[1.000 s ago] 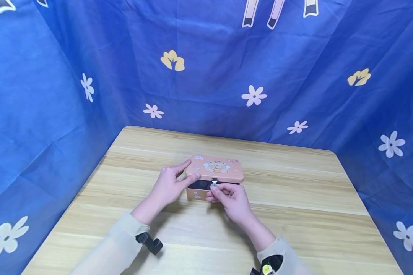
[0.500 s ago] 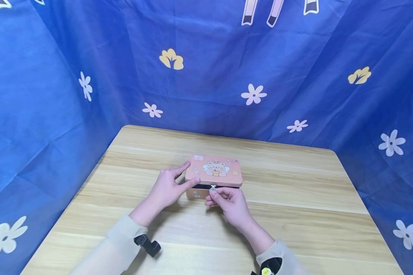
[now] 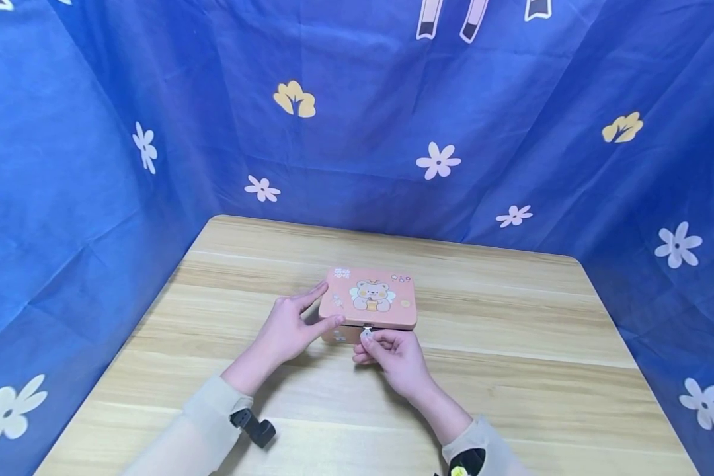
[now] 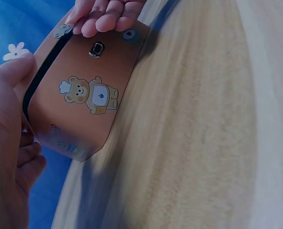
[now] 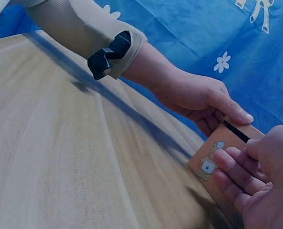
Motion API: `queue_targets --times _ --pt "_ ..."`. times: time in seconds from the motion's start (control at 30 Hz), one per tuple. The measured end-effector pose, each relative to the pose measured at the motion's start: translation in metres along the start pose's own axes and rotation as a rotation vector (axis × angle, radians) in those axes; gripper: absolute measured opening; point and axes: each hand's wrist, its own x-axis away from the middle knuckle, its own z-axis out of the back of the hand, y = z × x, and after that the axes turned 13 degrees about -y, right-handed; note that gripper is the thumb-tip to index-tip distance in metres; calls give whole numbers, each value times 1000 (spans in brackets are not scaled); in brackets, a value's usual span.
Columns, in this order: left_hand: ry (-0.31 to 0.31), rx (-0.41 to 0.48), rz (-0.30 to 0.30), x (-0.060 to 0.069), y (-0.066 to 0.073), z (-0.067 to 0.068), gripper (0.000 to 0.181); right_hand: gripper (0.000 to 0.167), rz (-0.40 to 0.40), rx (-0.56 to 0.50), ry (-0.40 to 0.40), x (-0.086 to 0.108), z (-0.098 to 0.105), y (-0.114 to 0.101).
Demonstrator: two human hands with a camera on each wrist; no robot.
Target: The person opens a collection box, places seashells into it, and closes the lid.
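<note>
A pinkish-orange tin box (image 3: 365, 297) with a winged bear on its lid sits on the table. Its hinged lid is lowered, leaving a narrow dark gap along the front, plainest in the left wrist view. My left hand (image 3: 287, 330) grips the box's left end, thumb at the lid's front corner and fingers along the side. At the front, my right hand (image 3: 400, 360) pinches the small metal latch (image 4: 63, 31) hanging from the lid between thumb and forefinger. Below it on the box front is the metal catch (image 4: 96, 49). The inside is hidden.
The box stands on a light wood-grain table (image 3: 512, 344) with rounded far corners. Blue cloth (image 3: 357, 132) printed with flowers hangs behind and along both sides. Each wrist carries a black camera mount (image 3: 252, 426) over a pale sleeve.
The lid has come down toward the front, and the gap under it has narrowed. My right hand has moved slightly down with the latch; my left thumb has lowered with the lid.
</note>
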Motion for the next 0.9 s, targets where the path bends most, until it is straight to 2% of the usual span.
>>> queue_targets --times 0.3,0.47,0.67,0.9 --pt "15 -10 -44 1 -6 -4 91 26 6 -2 3 0 0 10" --pt "5 -8 -44 1 -8 -5 92 27 12 8 -2 0 1 13" --pt "-12 -5 -28 2 -10 -5 95 26 -24 5 3 -1 0 16" --pt "-14 -7 -41 2 -9 -5 94 26 -27 11 0 -1 1 19"
